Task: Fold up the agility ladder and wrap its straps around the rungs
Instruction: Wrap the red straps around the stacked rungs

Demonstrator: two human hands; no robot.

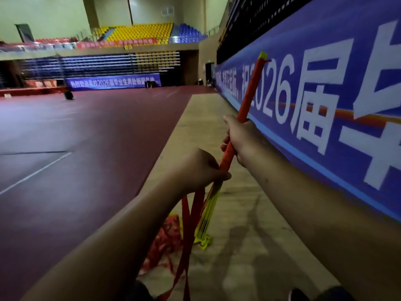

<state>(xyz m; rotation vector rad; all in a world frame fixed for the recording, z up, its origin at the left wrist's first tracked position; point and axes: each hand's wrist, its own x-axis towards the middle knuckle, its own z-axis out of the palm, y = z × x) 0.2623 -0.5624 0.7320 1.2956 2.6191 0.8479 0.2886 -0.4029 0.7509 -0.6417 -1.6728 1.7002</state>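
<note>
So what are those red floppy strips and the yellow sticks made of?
The red straps look like woven fabric webbing, matte: they hang limp and flat and wrap snugly round the bundle. The yellow rungs look like hard plastic, faintly shiny: they stay straight and stiff. It's too blurry to be sure.

We are holding the rung bundle [227, 158] tilted | right hand [240, 137] above left hand [201, 168] | straps [186, 224] hanging below | banner [325, 94] right

Left grip [200, 170] below right grip [239, 137], both clenched.
</note>
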